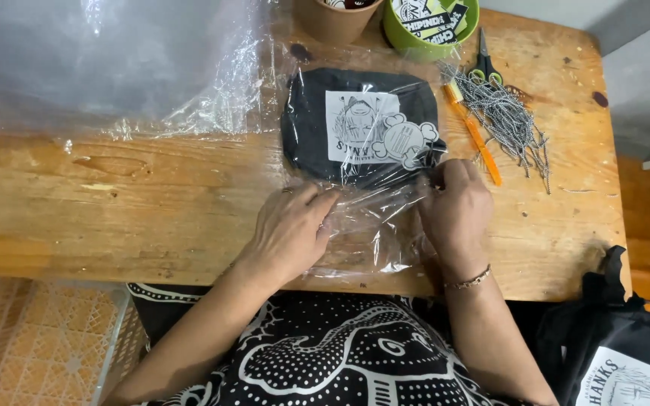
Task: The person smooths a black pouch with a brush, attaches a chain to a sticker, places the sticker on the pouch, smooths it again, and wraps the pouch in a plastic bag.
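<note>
- From the head view I saw a folded black garment lying inside a clear plastic bag on the wooden desk, a white printed panel and a cut-out sticker resting on its top face.
- The garment sat at the far end of the bag, and the bag's loose open end reached back toward me, so the bag's long axis ran from my body away across the desk.
- My left hand lay flat on the near left part of the bag, fingers spread and pressing the film down.
- My right hand had its fingers curled together, pinching the bag's right edge just beside the garment's near right corner.
- The garment lay directly beyond both hands; the right hand was the nearer of the 2, almost touching it.
- To the right lay an orange pen, a heap of silver ball chains and green-handled scissors.
- At the far edge stood a green cup and a brown cup; loose plastic sheeting covered the far left.
</note>
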